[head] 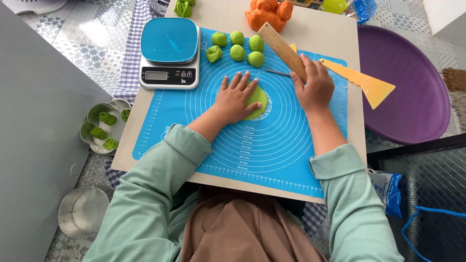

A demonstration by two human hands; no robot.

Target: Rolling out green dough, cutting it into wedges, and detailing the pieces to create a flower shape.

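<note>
Left hand: the left hand (236, 98) lies flat at the centre of the frame, fingers spread, palm down on a flattened green dough disc (257, 100), apparently to press it thin; it grips nothing.
Right hand: the right hand (314, 87) is closed around the lower end of a wooden ruler (281, 48), which slants toward the upper middle, lifted clear of the dough as if kept ready.
Dough disc: it sits on the ringed middle of the blue silicone mat (272, 145), where the circles would gauge its width.
Dough balls: five green balls (237, 46) are grouped just above the disc, close to the left fingertips.
Scale: a blue-topped kitchen scale (169, 53) stands at the upper left, off the mat's working rings.
Scraper: a yellow plastic scraper (369, 85) lies right of the ruler hand.
Other: orange dough (267, 13) at top; a purple tray (407, 82) at right.
</note>
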